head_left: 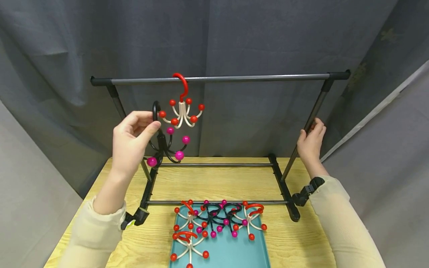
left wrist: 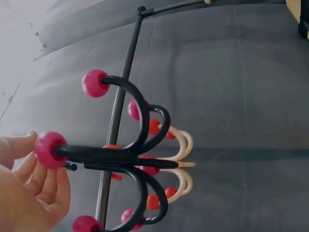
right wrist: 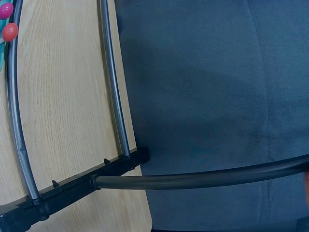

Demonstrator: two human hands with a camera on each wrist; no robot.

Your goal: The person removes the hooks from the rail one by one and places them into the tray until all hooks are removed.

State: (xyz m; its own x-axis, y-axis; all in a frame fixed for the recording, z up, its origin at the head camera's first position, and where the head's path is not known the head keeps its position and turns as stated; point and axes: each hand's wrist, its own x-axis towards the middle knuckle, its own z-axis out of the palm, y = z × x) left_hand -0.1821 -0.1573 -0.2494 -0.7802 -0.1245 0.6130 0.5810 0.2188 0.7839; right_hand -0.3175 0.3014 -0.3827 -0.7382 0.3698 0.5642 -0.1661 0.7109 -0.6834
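My left hand [head_left: 129,143] pinches a black multi-arm hook hanger [head_left: 163,145] with pink ball tips by its curved top, thumb in front. The hanger is in the air, below and in front of the rack's top rail [head_left: 254,78]. Close behind it, a cream hanger [head_left: 182,111] with red balls hangs from that rail by its red hook. In the left wrist view, the black hanger [left wrist: 125,155] covers part of the cream one. My right hand [head_left: 311,145] grips the rack's right post [head_left: 318,106]; in the right wrist view only a sliver of it shows beside the post [right wrist: 203,181].
On the wooden table [head_left: 214,182], a teal tray [head_left: 241,257] stands in front of the rack. Several cream-and-red and black-and-pink hangers [head_left: 190,243] lie bunched in it. The rack's black feet [head_left: 285,190] rest on the table. Grey curtains [head_left: 268,119] hang behind.
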